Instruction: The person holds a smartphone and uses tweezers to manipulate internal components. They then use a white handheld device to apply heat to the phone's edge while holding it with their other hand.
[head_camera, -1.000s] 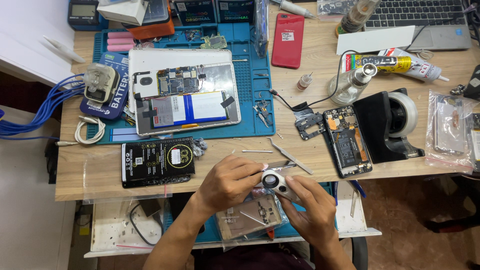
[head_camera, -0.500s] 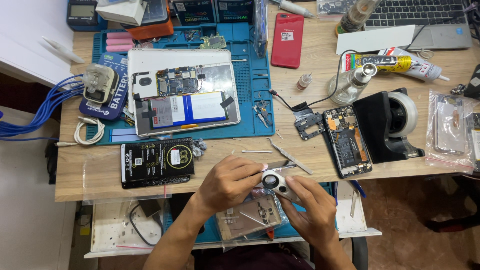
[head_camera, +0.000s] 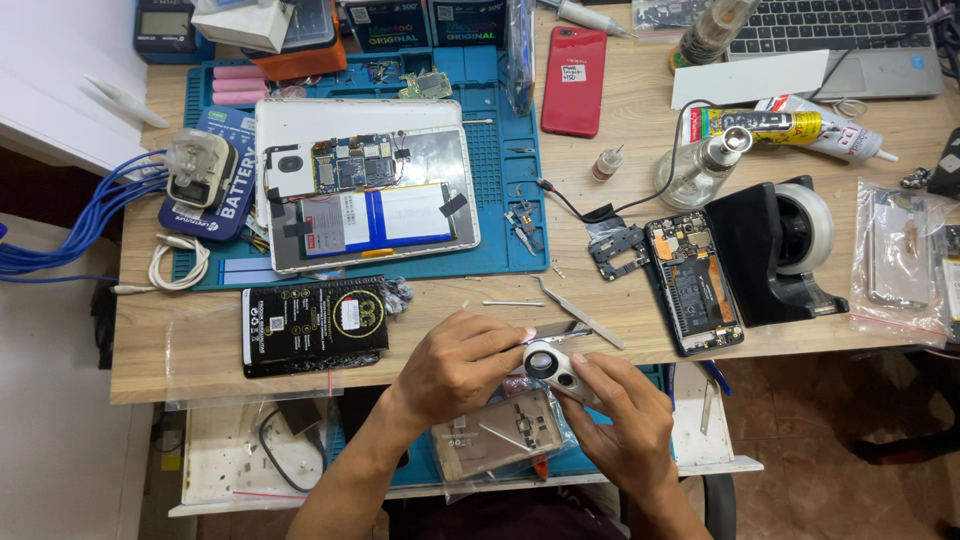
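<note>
My left hand (head_camera: 455, 365) and my right hand (head_camera: 622, 420) meet at the near edge of the wooden desk (head_camera: 620, 320). Between them they hold a small silver magnifier loupe (head_camera: 548, 365) with a round lens facing up. My left fingers also pinch a thin dark strip-like part (head_camera: 560, 332) just above the loupe. Under the hands, on a lower tray (head_camera: 715, 440), lies a gold phone back shell (head_camera: 497, 433) in a clear bag.
Metal tweezers (head_camera: 580, 313) lie just beyond the hands. An opened tablet (head_camera: 365, 185) rests on a blue mat (head_camera: 500, 180). An opened phone (head_camera: 692, 282), a black tape dispenser (head_camera: 780, 250), a red phone (head_camera: 574, 68), a black battery pack (head_camera: 315, 322) and a laptop (head_camera: 840, 40) are around.
</note>
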